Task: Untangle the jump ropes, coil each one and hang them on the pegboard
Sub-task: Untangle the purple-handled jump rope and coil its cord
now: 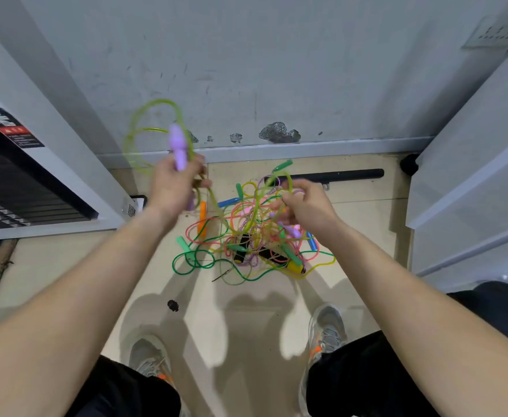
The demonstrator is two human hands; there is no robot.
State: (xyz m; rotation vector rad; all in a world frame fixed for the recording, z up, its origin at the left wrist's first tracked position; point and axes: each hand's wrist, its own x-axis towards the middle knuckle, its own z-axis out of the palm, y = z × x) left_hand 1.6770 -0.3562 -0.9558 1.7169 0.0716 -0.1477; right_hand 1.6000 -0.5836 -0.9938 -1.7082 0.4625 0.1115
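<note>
Your left hand (174, 183) grips purple handle (178, 145), yellow-green rope (156, 101) coil | right hand (306, 203) pinches that rope | tangle (246, 242) lies below it.

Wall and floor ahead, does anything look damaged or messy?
Yes. Dark patches of flaked paint scar the wall near its foot, and the jump ropes lie in a knotted heap on the floor. A dark blot stains the floor too.
</note>
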